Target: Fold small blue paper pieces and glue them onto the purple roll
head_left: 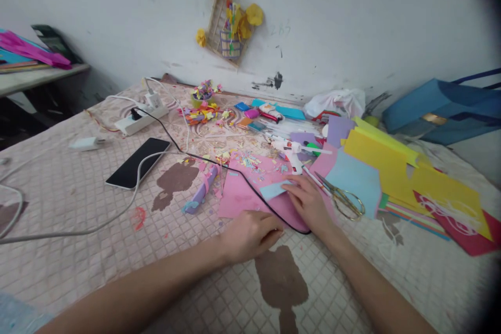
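My right hand (307, 199) pinches the right end of a light blue strip of craft foam or paper (272, 190) between thumb and fingers. The strip lies over a pink sheet (238, 193). My left hand (252, 235) rests at the near edge of that sheet with its fingers curled closed; whatever is inside them is hidden. A black cord (250, 186) crosses the sheet and loops between my hands. Just beyond my right hand lie a white glue gun (293, 155), a pen (318, 180) and gold-handled scissors (344, 201).
Small paper scraps (250, 160) litter the pink sheet. A purple rolled piece (201, 190) lies left of it. Further left are a phone (139, 163) and a power strip (143, 119). Yellow sheets (376, 159) and a blue bag (442, 109) stand right. A cup of paper pieces (203, 96) sits behind.
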A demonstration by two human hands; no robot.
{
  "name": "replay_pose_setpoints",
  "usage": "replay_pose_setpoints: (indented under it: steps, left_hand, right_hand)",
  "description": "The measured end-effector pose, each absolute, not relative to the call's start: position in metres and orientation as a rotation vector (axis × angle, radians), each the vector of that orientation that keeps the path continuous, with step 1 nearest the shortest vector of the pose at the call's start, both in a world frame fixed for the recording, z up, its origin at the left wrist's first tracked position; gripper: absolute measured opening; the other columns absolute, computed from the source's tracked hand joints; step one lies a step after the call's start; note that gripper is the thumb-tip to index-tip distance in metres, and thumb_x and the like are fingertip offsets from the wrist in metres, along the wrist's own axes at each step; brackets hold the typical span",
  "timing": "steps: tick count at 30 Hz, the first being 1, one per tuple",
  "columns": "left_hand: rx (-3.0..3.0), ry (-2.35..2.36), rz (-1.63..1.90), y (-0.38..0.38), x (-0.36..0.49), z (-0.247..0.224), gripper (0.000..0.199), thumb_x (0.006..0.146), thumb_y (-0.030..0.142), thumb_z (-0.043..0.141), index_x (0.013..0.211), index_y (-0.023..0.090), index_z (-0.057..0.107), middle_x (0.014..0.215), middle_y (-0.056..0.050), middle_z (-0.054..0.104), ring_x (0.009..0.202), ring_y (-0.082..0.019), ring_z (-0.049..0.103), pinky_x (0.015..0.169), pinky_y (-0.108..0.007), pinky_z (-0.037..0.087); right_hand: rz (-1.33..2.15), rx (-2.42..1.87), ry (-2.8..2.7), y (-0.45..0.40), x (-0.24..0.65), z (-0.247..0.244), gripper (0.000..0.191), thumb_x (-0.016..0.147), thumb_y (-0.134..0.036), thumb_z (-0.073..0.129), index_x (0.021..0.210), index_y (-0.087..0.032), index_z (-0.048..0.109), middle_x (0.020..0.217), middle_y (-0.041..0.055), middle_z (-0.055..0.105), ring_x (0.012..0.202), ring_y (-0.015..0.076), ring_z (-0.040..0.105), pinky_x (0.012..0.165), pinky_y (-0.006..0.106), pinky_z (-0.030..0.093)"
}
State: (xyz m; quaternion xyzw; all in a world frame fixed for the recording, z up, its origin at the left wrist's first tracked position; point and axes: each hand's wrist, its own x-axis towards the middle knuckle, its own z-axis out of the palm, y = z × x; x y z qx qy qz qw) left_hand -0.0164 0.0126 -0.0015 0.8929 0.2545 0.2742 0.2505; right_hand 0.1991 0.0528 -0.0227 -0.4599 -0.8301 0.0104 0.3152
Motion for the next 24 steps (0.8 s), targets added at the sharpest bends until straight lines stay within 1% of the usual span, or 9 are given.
replay_pose_setpoints:
  steps: [2,5,9,12,14,16,20,22,24]
  left_hand:
    - [2.402,0.716,0.766,0.012,-0.016,-0.001,0.019,0.089,0.019,0.041,0.091,0.016,0.059,0.079,-0.005,0.065,0.07,-0.014,0.059,0.063,-0.023,0.044]
    - [2.341,0.733,0.791,0.011,-0.017,0.0,0.019,0.088,0.017,0.04,0.096,0.015,0.058,0.085,-0.007,0.063,0.074,-0.014,0.058,0.066,-0.024,0.046]
    - [2.178,0.789,0.804,0.008,-0.015,-0.002,0.016,0.086,0.016,0.044,0.095,0.016,0.057,0.084,-0.006,0.062,0.072,-0.014,0.057,0.064,-0.024,0.047]
    - [1.853,0.893,0.9,0.009,-0.013,-0.007,0.012,0.082,0.013,0.047,0.093,0.017,0.052,0.083,-0.004,0.061,0.069,-0.012,0.057,0.062,-0.024,0.047]
    - [1.582,0.919,0.993,0.012,-0.012,-0.009,0.017,0.08,0.01,0.047,0.096,0.017,0.044,0.09,-0.005,0.059,0.074,-0.012,0.059,0.063,-0.024,0.048]
    - [1.417,0.883,1.011,0.016,-0.012,-0.01,0.019,0.081,0.01,0.045,0.098,0.018,0.04,0.093,-0.005,0.057,0.076,-0.012,0.061,0.065,-0.026,0.049]
    - [1.417,0.819,0.983,0.019,-0.013,-0.007,0.019,0.079,0.016,0.053,0.097,0.017,0.045,0.099,-0.007,0.055,0.081,-0.014,0.059,0.068,-0.029,0.05]
    - [1.384,0.74,0.987,0.018,-0.013,-0.004,0.018,0.08,0.017,0.051,0.097,0.017,0.048,0.103,-0.007,0.053,0.08,-0.013,0.058,0.069,-0.03,0.052]
    - [1.369,0.698,0.983,0.018,-0.014,-0.002,0.018,0.08,0.014,0.047,0.097,0.017,0.05,0.102,-0.006,0.053,0.078,-0.012,0.057,0.071,-0.031,0.052]
  right_hand:
    - [-0.056,-1.267,-2.076,0.05,0.2,-0.018,0.028,0.085,-0.015,0.047,0.1,-0.025,0.068,0.096,0.0088,0.055,0.091,0.0237,0.053,0.077,0.042,0.048]
    - [-0.103,-1.303,-1.993,0.044,0.202,-0.013,0.029,0.086,-0.016,0.047,0.104,-0.026,0.068,0.082,0.0059,0.051,0.077,0.0209,0.051,0.069,0.038,0.047]
    - [-0.053,-1.264,-2.023,0.038,0.201,-0.011,0.029,0.086,-0.017,0.048,0.106,-0.026,0.067,0.073,0.004,0.053,0.072,0.0201,0.051,0.067,0.036,0.045]
    - [-0.059,-1.224,-2.025,0.036,0.199,-0.011,0.03,0.085,-0.015,0.049,0.105,-0.027,0.068,0.079,0.0054,0.059,0.081,0.0224,0.053,0.075,0.041,0.045]
    - [-0.054,-1.189,-2.006,0.035,0.197,-0.01,0.032,0.085,-0.012,0.047,0.104,-0.029,0.068,0.087,0.0059,0.062,0.087,0.0229,0.053,0.079,0.043,0.045]
    - [-0.044,-1.165,-1.972,0.034,0.194,-0.008,0.033,0.085,-0.011,0.047,0.103,-0.029,0.068,0.089,0.0062,0.062,0.088,0.0227,0.053,0.079,0.042,0.046]
    - [-0.05,-1.171,-1.913,0.029,0.189,-0.005,0.031,0.085,-0.013,0.049,0.103,-0.028,0.068,0.089,0.0061,0.062,0.086,0.0226,0.054,0.079,0.043,0.047]
    - [-0.038,-1.176,-1.926,0.027,0.187,-0.004,0.032,0.085,-0.012,0.048,0.106,-0.028,0.066,0.091,0.0059,0.062,0.089,0.0225,0.054,0.081,0.043,0.047]
    - [-0.018,-1.184,-1.946,0.026,0.185,-0.003,0.035,0.085,-0.01,0.047,0.109,-0.028,0.065,0.094,0.0064,0.062,0.093,0.0227,0.054,0.083,0.042,0.046]
